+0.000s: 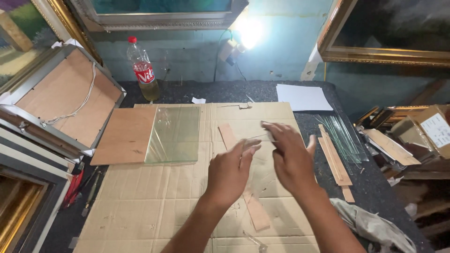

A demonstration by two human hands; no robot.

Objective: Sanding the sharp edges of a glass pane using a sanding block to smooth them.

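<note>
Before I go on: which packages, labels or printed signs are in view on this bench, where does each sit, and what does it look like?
Clear plastic bottle with red cap: upright at the back left of the bench, holding a little yellowish liquid.
Red wrap-around label with white print: round the middle of that bottle.
Brown cardboard box: at the far right edge, tilted.
White rectangular printed label: stuck on the box's upper face; print too small to tell.
No screens in view.

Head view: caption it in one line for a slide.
Both hands, left hand and right hand, hold a thin clear glass strip over the brown cardboard sheet beside a rectangular clear glass pane.
</note>
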